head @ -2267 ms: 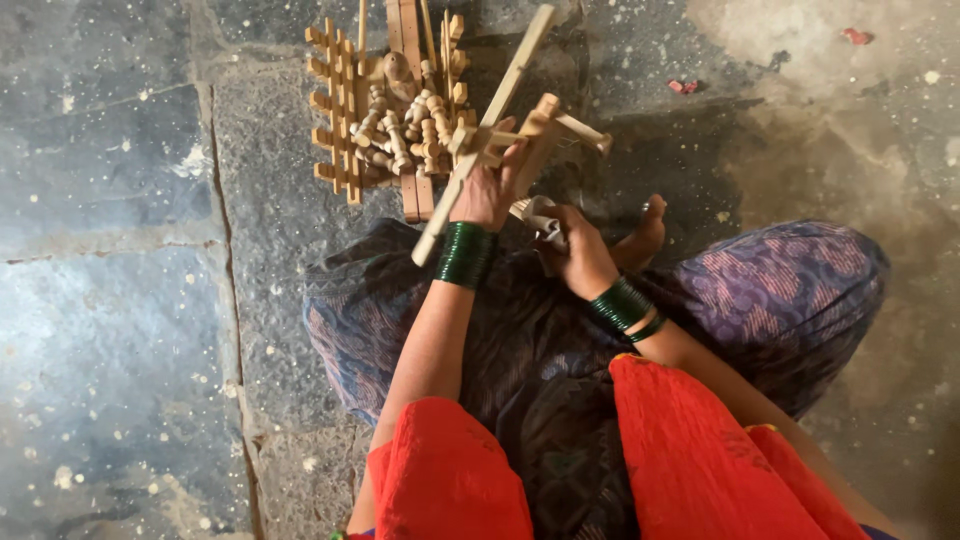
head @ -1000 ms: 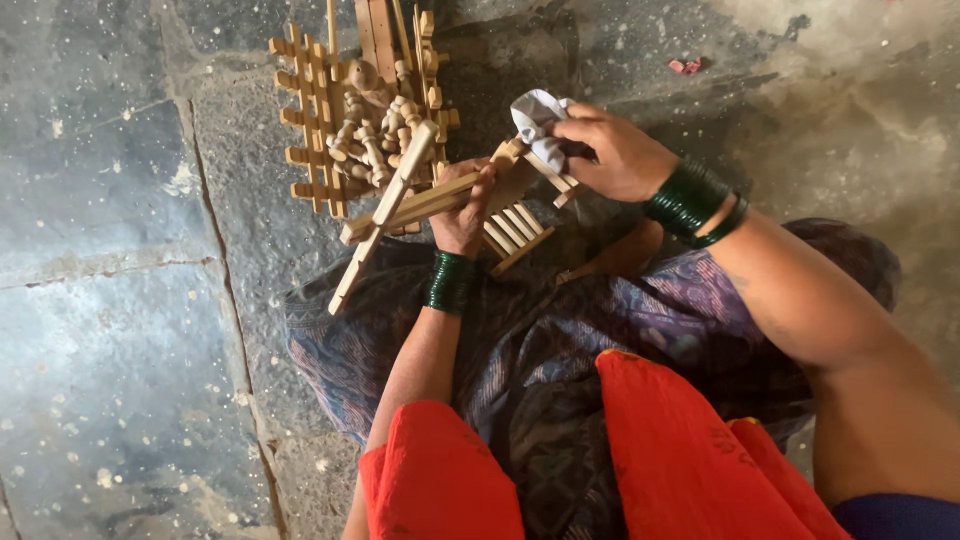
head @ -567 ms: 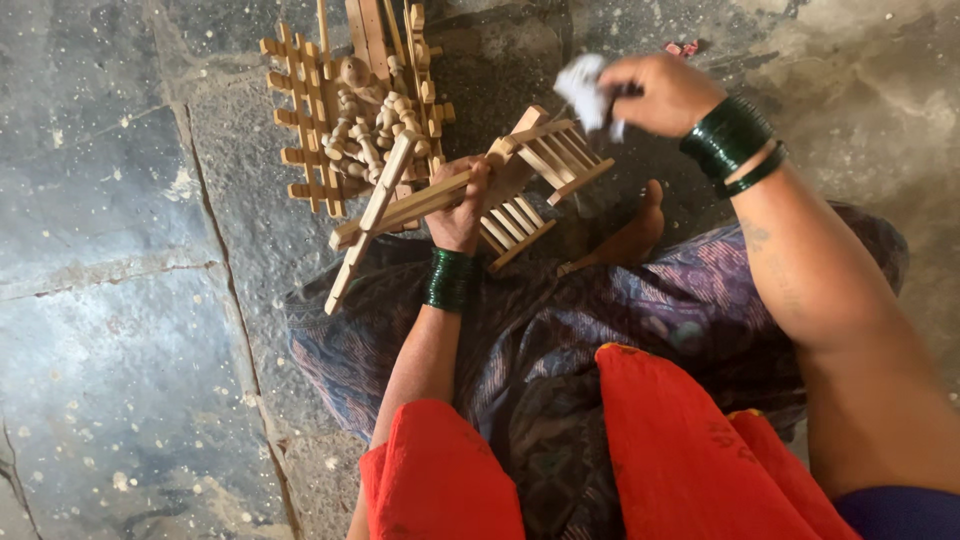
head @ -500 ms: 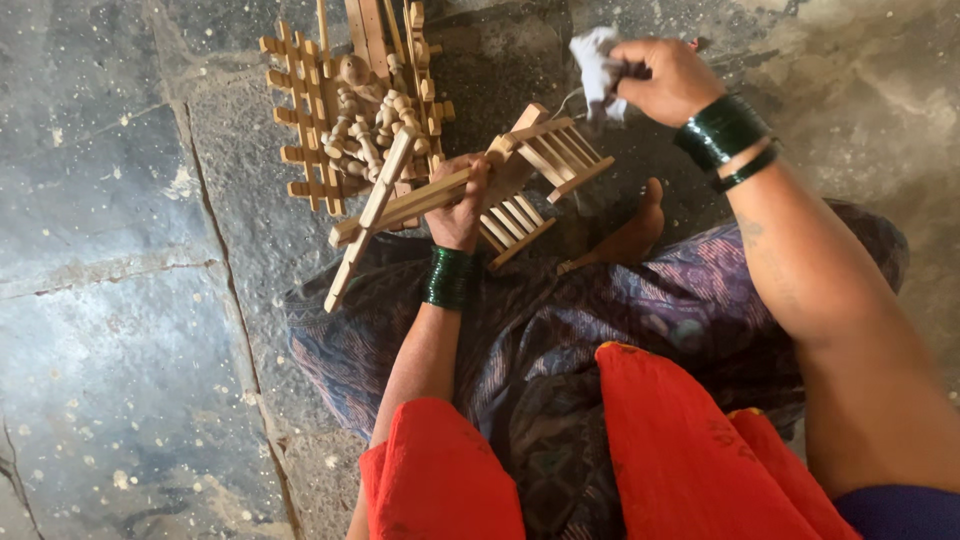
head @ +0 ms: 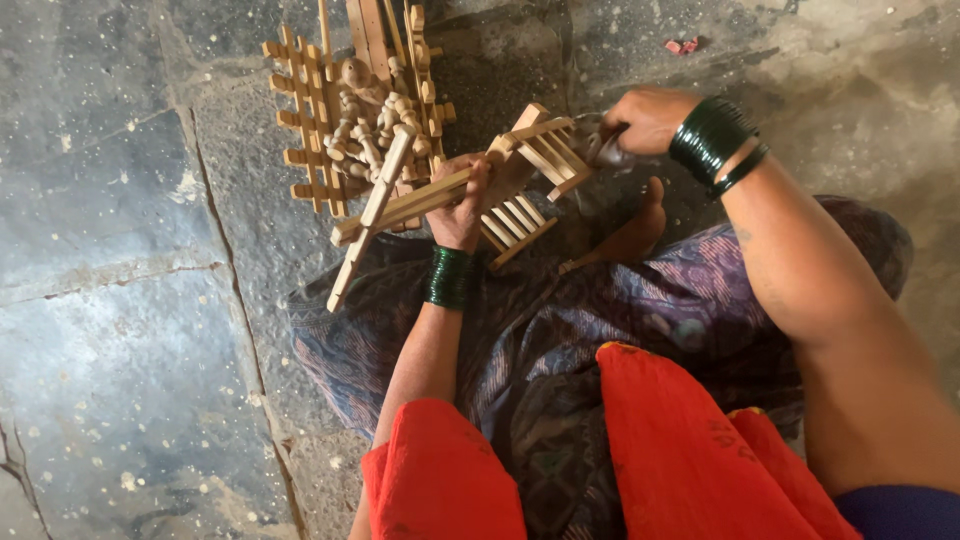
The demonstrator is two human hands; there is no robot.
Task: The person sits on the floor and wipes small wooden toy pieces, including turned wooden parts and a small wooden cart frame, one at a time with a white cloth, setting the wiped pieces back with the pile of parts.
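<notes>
Head view, the only one:

- Left hand (head: 462, 195) is wrapped around the pale slatted wooden frame with long projecting rails (head: 470, 185), gripping at the point where the rails meet the slatted part. Dark green bangles (head: 449, 277) sit on that wrist.
- Frame's long axis runs diagonally: the rail ends point down toward the near-left of the stone floor (head: 120, 300), and the slatted end rises toward the far-right. It is held clear of the floor, above the lap in the dark patterned cloth (head: 600, 330).
- Right hand (head: 645, 118) sits at the far-right slatted end, fingers curled and pinching a small pale grey item (head: 605, 148) against the frame's top edge. What that item is, I cannot tell; it is mostly hidden by the fingers. Green bangles (head: 712, 140) on this wrist too.
- Key relation: both hands are on the same frame, left at mid-length and right at the upper end. Right hand is nearer the slats, left nearer the long rails.
- Just beyond the left hand, toward the far edge of the floor, lies a pile of similar wooden lattice pieces and turned pegs (head: 355, 110). One rail crosses in front of it; contact unclear.
- A bare foot (head: 625, 235) lies below the frame's slatted end, close to it.
</notes>
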